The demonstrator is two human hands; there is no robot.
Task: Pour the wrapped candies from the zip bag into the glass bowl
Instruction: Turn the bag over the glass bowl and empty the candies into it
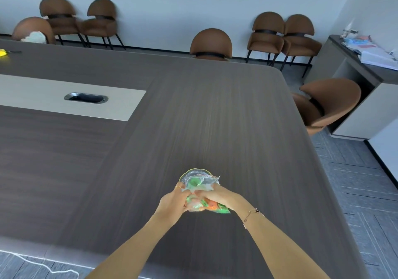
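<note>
A clear zip bag [201,183] holding green and orange wrapped candies [212,205] is gripped by both hands near the table's front. My left hand [174,202] pinches its left side, and my right hand [216,196] grips the right side. The bag's mouth end points away from me, over the glass bowl [189,173]. Only the far gold-edged rim of the bowl shows; the rest is hidden behind the bag. Whether any candy lies in the bowl cannot be made out.
The dark wood-grain table [215,117] has a light strip with a metal cable port [86,98] at the left. A yellow object [3,52] lies at the far left. Brown chairs [211,43] line the far edge and the wall; one chair [323,104] stands at the right, beside a cabinet [361,80].
</note>
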